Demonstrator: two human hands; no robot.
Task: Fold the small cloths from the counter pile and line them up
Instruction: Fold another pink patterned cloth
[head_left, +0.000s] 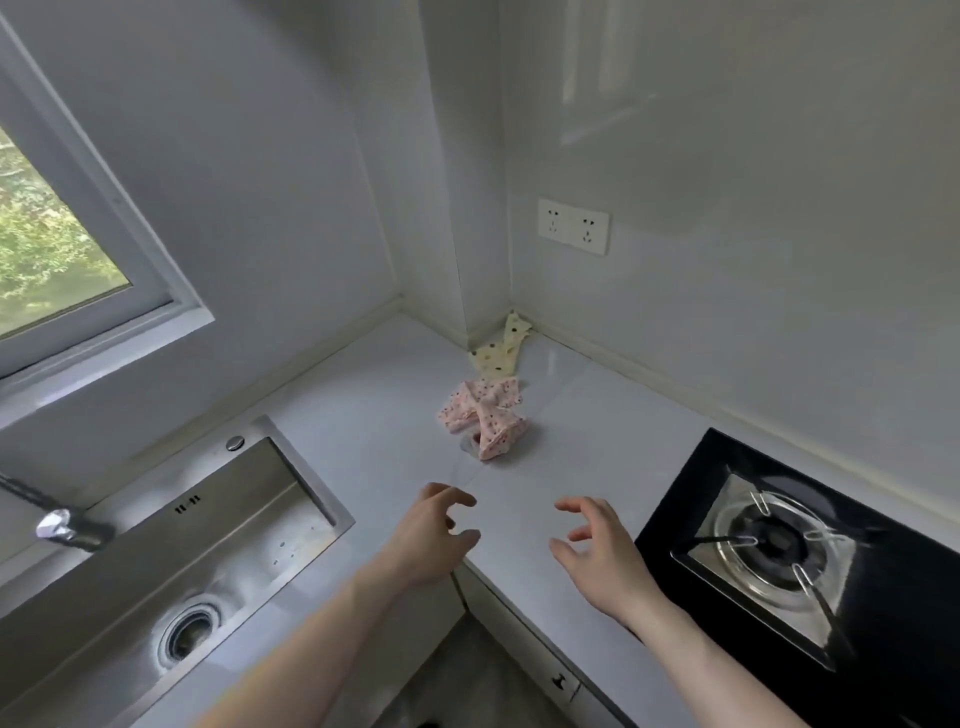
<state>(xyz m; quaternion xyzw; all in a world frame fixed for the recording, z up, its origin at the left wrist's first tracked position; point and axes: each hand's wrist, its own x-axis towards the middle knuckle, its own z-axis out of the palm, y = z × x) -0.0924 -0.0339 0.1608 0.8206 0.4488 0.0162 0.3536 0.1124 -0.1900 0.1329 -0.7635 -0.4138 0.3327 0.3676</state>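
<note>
Pre-grasp: left hand (434, 532) and right hand (597, 551) empty, fingers loosely spread, near counter (597, 415) front edge; next reach pink cloth (485, 415) toward back corner, unfolded.

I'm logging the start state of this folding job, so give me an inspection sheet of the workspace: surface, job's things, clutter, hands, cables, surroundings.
Surface: pale corner counter, bare in front of the hands.
Job's things: pink dotted cloth crumpled mid-counter; yellow dotted cloth behind it in the wall corner, also unfolded.
Clutter: nothing seen.
Hands: left hand and right hand hover over the counter edge, fingers spread, holding nothing.
Cables: nothing seen.
Surroundings: steel sink with tap to the left, gas hob to the right, double wall socket, window.
</note>
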